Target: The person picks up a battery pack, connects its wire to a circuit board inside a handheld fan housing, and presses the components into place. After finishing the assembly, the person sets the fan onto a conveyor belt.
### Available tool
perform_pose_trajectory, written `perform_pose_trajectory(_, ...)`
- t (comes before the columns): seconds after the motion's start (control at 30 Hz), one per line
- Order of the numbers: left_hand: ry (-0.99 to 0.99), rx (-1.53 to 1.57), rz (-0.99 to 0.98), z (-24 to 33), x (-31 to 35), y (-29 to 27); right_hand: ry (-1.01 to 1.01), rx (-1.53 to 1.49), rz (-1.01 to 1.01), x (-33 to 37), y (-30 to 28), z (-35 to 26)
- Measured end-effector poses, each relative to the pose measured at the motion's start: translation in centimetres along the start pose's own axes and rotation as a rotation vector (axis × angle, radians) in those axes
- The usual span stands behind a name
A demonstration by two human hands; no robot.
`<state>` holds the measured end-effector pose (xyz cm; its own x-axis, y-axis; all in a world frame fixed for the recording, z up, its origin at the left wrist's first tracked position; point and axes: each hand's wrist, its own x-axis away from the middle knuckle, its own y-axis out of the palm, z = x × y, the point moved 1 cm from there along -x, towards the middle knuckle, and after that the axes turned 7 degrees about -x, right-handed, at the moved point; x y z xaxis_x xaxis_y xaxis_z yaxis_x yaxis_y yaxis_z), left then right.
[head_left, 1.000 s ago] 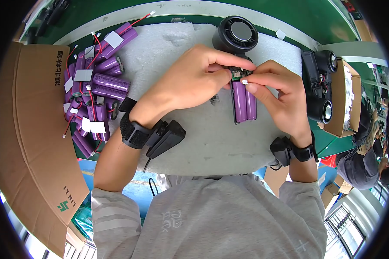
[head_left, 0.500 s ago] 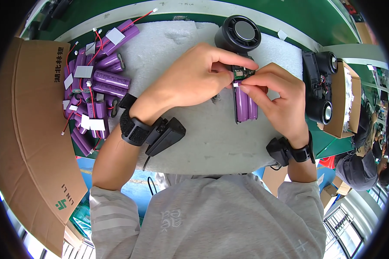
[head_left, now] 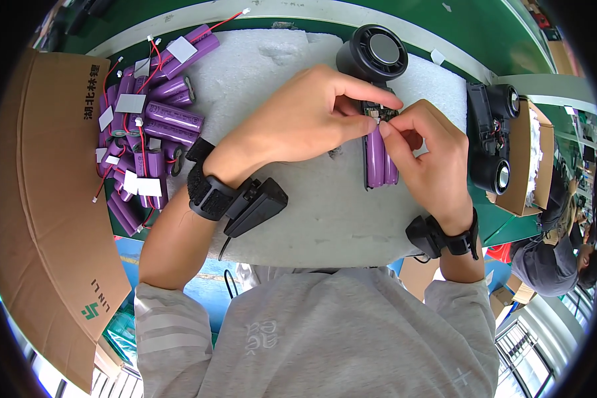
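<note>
Head: purple cells [head_left: 381,164] run six o'clock from our fingers [head_left: 392,140].
Right hand [head_left: 433,142]: nearer, fingertips together.
Left hand [head_left: 298,119]: grip unclear.

- Fan [head_left: 373,53]: black and handheld, lying on the foam sheet [head_left: 298,219], right of centre; round head with a silver-grey middle at the far end, handle open and pointing near.
- Two batteries [head_left: 381,159]: purple, side by side lengthwise in the handle.
- Circuit board [head_left: 373,111]: small, between head and batteries, partly covered.
- Plug [head_left: 377,120]: tiny, white, at the fingertips of both hands [head_left: 431,142].
</note>
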<state>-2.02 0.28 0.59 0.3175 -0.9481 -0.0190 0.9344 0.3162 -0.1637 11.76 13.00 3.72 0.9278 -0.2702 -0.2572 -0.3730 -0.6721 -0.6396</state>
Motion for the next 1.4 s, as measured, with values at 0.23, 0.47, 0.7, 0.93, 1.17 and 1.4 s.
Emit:
perform_pose_trajectory(0.23, 0.011, 0.000, -0.018, -0.4, -0.1, -0.1, -0.069, 0.058, -0.032, 0.2, -0.2, -0.3)
perform_pose_trajectory(0.47, 0.046, 0.035, -0.020, -0.6, -0.2, 0.0, -0.103, -0.020, 0.005, 0.4, 0.0, -0.3)
perform_pose_trajectory(0.7, 0.055, -0.026, -0.034, -0.5, -0.1, -0.2, 0.040, -0.036, 0.048, 0.5, 0.4, -1.0)
perform_pose_trajectory(0.93, 0.083, 0.000, -0.041, -0.6, -0.2, -0.3, 0.074, -0.065, 0.093, 0.5, 0.6, -1.0)
perform_pose_trajectory(1.17, 0.018, 0.011, -0.039, -0.4, 0.0, 0.1, 0.101, -0.059, 0.083, 0.5, 0.4, -1.1)
perform_pose_trajectory(1.4, 0.026, -0.012, -0.097, 0.0, 0.0, -0.2, 0.059, -0.033, 0.083, 0.9, 0.1, -0.7)
